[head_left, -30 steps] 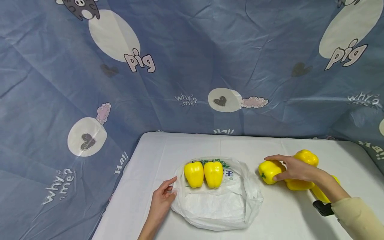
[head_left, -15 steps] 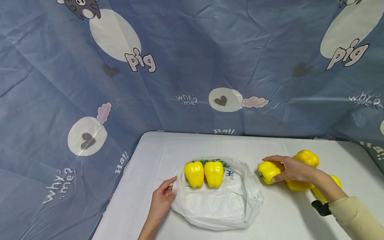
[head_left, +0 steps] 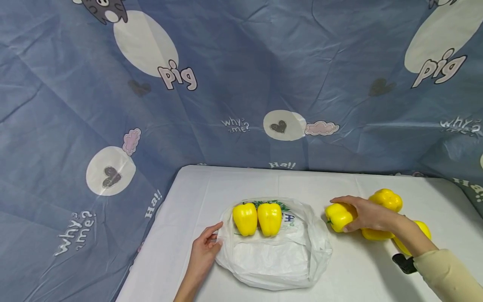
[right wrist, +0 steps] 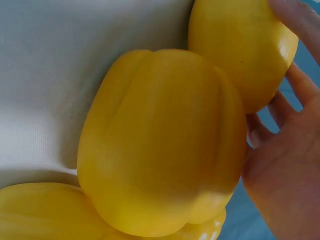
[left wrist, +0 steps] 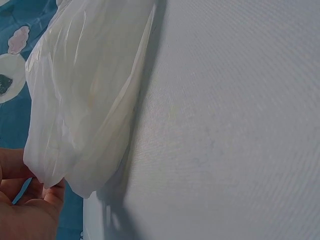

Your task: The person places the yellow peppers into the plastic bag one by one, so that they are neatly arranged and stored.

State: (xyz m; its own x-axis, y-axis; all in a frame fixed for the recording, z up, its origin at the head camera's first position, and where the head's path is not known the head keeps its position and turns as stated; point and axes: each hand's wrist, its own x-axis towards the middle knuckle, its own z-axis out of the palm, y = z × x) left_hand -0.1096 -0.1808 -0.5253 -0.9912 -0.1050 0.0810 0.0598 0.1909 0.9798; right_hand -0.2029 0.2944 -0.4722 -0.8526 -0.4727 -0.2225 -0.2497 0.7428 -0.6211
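My right hand (head_left: 367,214) holds a yellow bell pepper (head_left: 338,217) by its sides, thumb on the near side and fingers on the far side. Its stem points left. In the right wrist view that pepper (right wrist: 240,45) is at the top, and another yellow pepper (right wrist: 160,145) fills the middle, close to my palm. At the left side of a white plastic bag (head_left: 275,268), my left hand (head_left: 203,251) pinches the rim. The bag lies with its mouth spread, and two yellow peppers (head_left: 245,220) sit side by side at its back. The left wrist view shows the thin bag edge (left wrist: 90,100) at my fingers.
More yellow peppers stand right of the bag: one behind my right hand (head_left: 386,200), one partly under it (head_left: 377,234), and one beside my forearm (head_left: 419,228). A white cloth (head_left: 226,180) covers the table. Blue printed fabric (head_left: 211,84) hangs behind and at the left.
My right hand, with the pepper in it, has shifted very slightly left. My left hand and the bag look the same.
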